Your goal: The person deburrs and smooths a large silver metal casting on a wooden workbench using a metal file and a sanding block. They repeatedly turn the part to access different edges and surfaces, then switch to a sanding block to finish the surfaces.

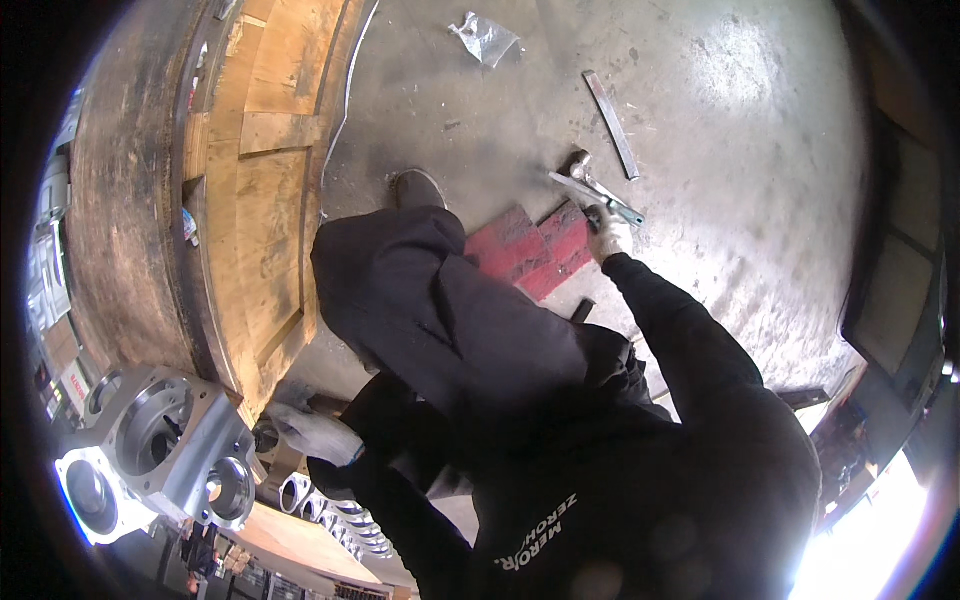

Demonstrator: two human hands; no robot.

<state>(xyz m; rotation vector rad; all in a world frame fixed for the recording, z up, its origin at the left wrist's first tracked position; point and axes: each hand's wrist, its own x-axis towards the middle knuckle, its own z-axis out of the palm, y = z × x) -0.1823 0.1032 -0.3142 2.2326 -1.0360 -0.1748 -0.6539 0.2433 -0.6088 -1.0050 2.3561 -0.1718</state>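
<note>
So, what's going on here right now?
A person is low over a concrete floor, reaching out with the gloved right hand to the metal tools by some red blocks; how firmly it grips is unclear. The gloved left hand is near a machined metal housing; its grip is unclear too. A flat metal bar lies on the floor farther out.

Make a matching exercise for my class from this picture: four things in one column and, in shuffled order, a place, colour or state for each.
Column one
1. Right hand
2. Plastic bag
3. Slabs beside the right hand
4. Metal casting

Column two
A. Red with dark smudges
B. Silver-grey, with large round openings
C. Gloved, holding a metal tool
D. See-through, on the floor near the picture's top edge

Pairs: 1-C; 2-D; 3-A; 4-B.
</note>
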